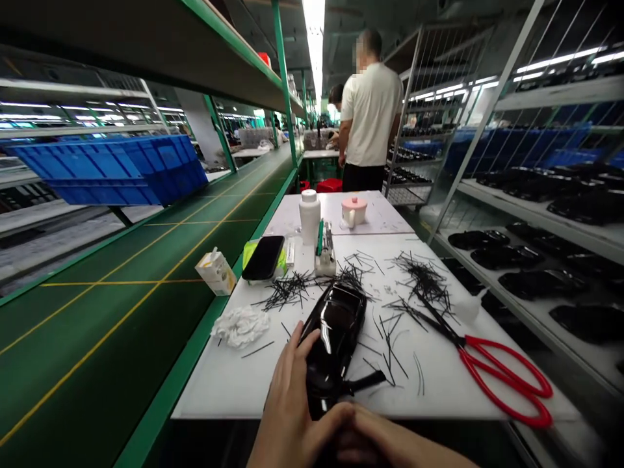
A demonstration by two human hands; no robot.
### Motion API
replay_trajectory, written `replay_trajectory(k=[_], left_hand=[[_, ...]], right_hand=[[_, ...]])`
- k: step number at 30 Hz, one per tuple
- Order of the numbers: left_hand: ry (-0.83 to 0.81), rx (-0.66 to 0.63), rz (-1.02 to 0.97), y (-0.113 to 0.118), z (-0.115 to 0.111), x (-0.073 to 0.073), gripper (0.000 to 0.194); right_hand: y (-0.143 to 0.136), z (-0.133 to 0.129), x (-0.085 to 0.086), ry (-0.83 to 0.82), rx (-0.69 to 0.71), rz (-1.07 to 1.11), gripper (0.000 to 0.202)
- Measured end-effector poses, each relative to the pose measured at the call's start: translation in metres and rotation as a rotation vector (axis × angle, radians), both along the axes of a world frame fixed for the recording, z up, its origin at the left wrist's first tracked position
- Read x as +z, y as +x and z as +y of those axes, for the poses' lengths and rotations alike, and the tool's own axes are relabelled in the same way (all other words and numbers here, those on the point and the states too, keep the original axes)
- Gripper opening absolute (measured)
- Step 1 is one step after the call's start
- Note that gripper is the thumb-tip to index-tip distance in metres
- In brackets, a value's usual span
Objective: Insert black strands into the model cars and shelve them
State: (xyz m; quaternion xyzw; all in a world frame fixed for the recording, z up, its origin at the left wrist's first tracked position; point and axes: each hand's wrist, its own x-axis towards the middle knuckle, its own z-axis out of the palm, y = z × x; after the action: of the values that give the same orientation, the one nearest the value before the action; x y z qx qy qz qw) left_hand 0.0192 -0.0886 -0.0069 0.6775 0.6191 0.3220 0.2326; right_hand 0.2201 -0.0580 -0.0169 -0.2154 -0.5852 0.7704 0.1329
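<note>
A glossy black model car body lies lengthwise at the front of the white table. My left hand is closed along its left side, fingers stretched up the flank and thumb across the near end. A black flap like an opened door juts out on the car's right. My right hand is curled against the near end of the car, its fingertips mostly hidden. To the right, large scissors with red handles lie with blades among thin black strips.
A crumpled white tissue, a phone, a drink carton, a white bottle and a pink-lidded cup stand around. Left runs a green conveyor; right, racks hold black car bodies. A person stands ahead.
</note>
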Motion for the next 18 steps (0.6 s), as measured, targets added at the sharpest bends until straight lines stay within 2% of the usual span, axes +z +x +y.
replay_trajectory(k=[2,4,7,9,11,13,16,18], left_hand=[[0.054,0.015,0.137,-0.006,-0.017,-0.012,0.071],[0.076,0.051,0.237,-0.012,-0.028,-0.023,0.073],[0.034,0.135,0.298,-0.015,-0.032,-0.028,0.080],[0.006,0.164,0.295,-0.015,-0.030,-0.025,0.085],[-0.002,0.158,0.294,-0.013,-0.027,-0.020,0.085],[-0.003,0.120,0.287,-0.013,-0.024,-0.015,0.082],[0.025,0.094,0.245,-0.016,-0.021,-0.011,0.072],[0.041,0.100,0.202,-0.019,-0.019,-0.009,0.067]], right_hand=[[-0.003,0.005,0.010,0.005,0.062,0.045,0.054],[-0.002,0.010,0.018,0.083,0.104,0.036,0.053],[0.003,0.014,0.031,0.367,0.131,-0.005,0.048],[0.012,0.014,0.041,0.542,0.080,-0.059,0.040],[0.029,0.017,0.047,0.573,-0.079,-0.118,0.032],[0.054,0.022,0.044,0.588,-0.364,-0.221,0.026],[0.097,0.035,0.024,0.725,-0.812,-0.544,0.031],[0.120,0.045,0.007,0.826,-0.915,-0.803,0.036]])
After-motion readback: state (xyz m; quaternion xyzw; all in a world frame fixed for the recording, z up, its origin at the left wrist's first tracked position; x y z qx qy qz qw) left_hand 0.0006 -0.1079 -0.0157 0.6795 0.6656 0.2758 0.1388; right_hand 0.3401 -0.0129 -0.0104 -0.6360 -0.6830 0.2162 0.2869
